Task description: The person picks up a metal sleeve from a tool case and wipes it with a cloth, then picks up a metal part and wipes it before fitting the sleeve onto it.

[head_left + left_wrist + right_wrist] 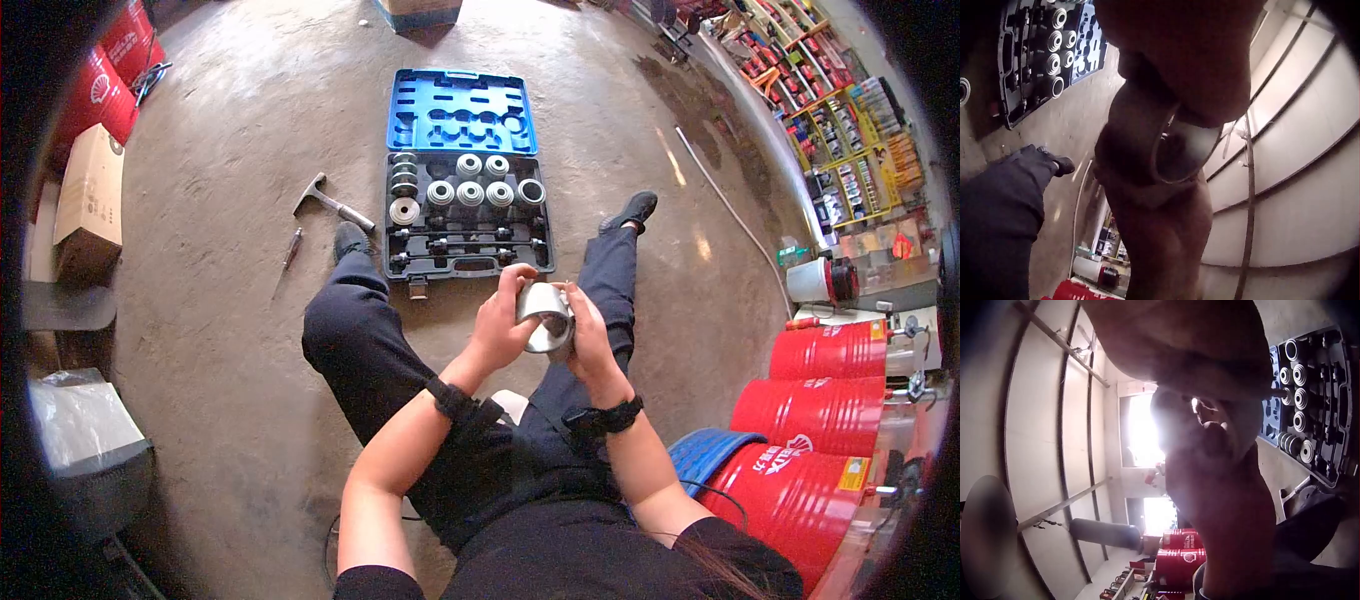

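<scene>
Both hands hold a short, wide metal sleeve point(541, 299) above the lap, its open end facing down toward the body. My left hand point(500, 328) grips its left side, fingers bent over the top. On the other side my right hand point(592, 338) has its fingers curled round the wall. The left wrist view shows the sleeve's point(1135, 128) smooth wall and hollow inside between the two hands. Beyond the hands lies an open tool case point(465, 265), its black tray carrying several stepped metal rings point(470, 192), discs point(404, 211) and threaded rods point(465, 241) beneath a blue lid point(462, 100).
A hammer point(340, 207) and a thin screwdriver-like tool point(289, 252) lie on the concrete floor left of the case. The outstretched legs point(352, 325) flank the case. Red drums point(800, 510) stand at the right, a cardboard box point(90, 190) at the left.
</scene>
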A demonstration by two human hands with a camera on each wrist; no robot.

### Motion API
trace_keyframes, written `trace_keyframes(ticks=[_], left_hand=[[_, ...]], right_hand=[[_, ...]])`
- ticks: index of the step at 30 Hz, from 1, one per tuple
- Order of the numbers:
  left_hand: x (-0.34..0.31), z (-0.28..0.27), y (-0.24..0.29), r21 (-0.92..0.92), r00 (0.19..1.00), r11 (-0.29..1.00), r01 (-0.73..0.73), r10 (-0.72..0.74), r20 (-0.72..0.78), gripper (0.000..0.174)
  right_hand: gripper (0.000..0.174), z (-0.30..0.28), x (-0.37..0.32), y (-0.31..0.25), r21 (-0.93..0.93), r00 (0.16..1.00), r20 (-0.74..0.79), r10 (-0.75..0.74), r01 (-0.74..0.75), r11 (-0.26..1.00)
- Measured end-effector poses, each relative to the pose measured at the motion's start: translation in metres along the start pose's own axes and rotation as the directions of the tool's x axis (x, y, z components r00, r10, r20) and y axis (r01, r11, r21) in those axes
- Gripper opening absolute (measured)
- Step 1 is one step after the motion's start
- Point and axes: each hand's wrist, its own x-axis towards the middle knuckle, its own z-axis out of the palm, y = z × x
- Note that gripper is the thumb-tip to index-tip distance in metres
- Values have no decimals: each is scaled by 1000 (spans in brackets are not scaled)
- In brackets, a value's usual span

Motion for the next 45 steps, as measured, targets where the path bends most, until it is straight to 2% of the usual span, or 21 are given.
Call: trace_keyframes(ticks=[1,8,10,13,14,16,20,22,24,26,28,30,32,34,35,36,38,39,42,44,45], left_hand=[[-1,-1,2,67,999,997,-32,29,39,71],[8,2,23,-63,998,997,-50,52,35,80],[15,3,3,-116,997,993,-12,20,73,80],[11,7,2,-572,877,672,471,-287,384,70],[9,8,5,-573,878,672,469,-285,384,70],[7,10,9,-751,811,307,585,-213,544,67],[9,9,7,-752,785,239,615,-277,554,64],[9,9,9,-717,767,290,634,-351,537,69],[8,5,10,-683,683,121,720,-292,669,68],[7,7,8,-697,696,125,706,-307,649,65],[6,9,15,-777,789,194,599,-309,531,61],[4,13,5,-797,827,253,549,-306,472,55],[5,20,-5,-753,924,548,364,-316,217,51],[4,23,-15,-723,927,596,349,-330,176,48],[3,25,-23,-703,938,642,307,-327,111,48],[3,26,-23,-678,947,686,264,-319,46,49],[3,21,-18,-665,945,696,270,-323,45,48],[3,16,-11,-617,951,742,263,-307,36,48],[2,13,-10,-555,953,792,255,-304,4,47],[3,10,-9,-478,956,837,268,-293,22,47],[4,9,-9,-491,945,816,304,-322,51,48]], right_hand=[[39,-6,1,0,-45,1000,2,-30,30,999],[25,-7,-3,-11,-51,967,-94,-237,233,971],[24,-5,-3,-15,-298,853,-201,-481,414,860],[23,11,-12,-29,-473,749,-210,-628,485,736],[23,13,-12,-31,-544,690,-200,-696,512,664],[23,13,-12,-30,-522,696,-234,-678,499,692],[23,10,-9,-26,-448,709,-299,-639,487,750],[24,14,-10,-23,-405,741,-264,-617,495,768],[25,16,-11,-24,-362,766,-228,-601,506,783],[26,15,-11,-29,-414,807,-29,-590,528,742],[30,6,-1,-26,-373,853,-56,-518,463,804],[33,9,10,-30,-98,843,-353,-407,399,912],[36,11,11,-33,-51,851,-335,-404,412,910],[36,29,7,-34,-509,818,-65,-572,466,724],[38,32,9,-18,-632,777,81,-624,524,571],[38,41,6,-15,-632,776,81,-625,525,570],[39,54,2,-14,-885,648,244,-721,453,108],[39,52,4,-13,-842,698,194,-689,479,249],[38,49,12,-13,-773,730,135,-670,501,389],[38,40,24,-7,-783,686,114,-719,508,360],[39,35,28,-8,-661,794,6,-608,460,593]])
